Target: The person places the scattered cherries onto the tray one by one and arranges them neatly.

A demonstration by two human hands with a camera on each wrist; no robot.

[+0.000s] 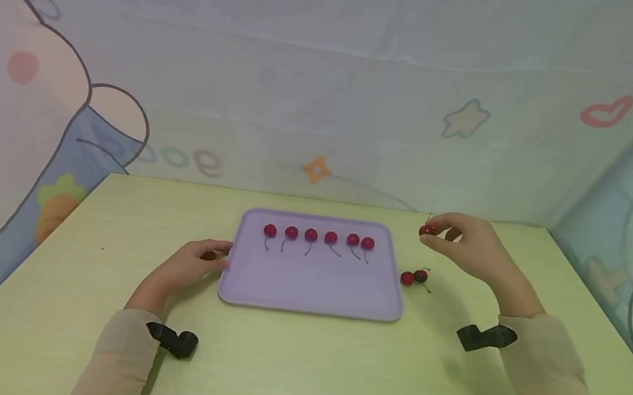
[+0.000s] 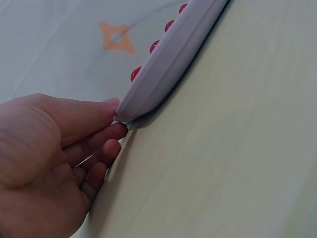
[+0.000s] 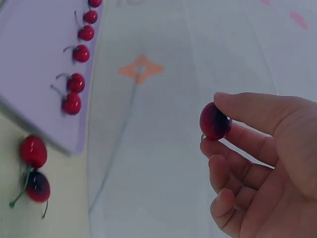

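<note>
My right hand (image 1: 472, 245) pinches a cherry (image 1: 426, 230) above the table, right of the tray (image 1: 308, 292); left hand (image 1: 192, 264) grips its edge. That light fingertip pinch could let it slip and roll.

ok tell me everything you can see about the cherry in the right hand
The cherry is small, round and glossy, deep red shading to near black on one side. The right hand pinches it between thumb and fingertips, raised above the table right of the purple tray. A thin stem seems to stick up from it in the head view. Nothing else touches it.
</note>
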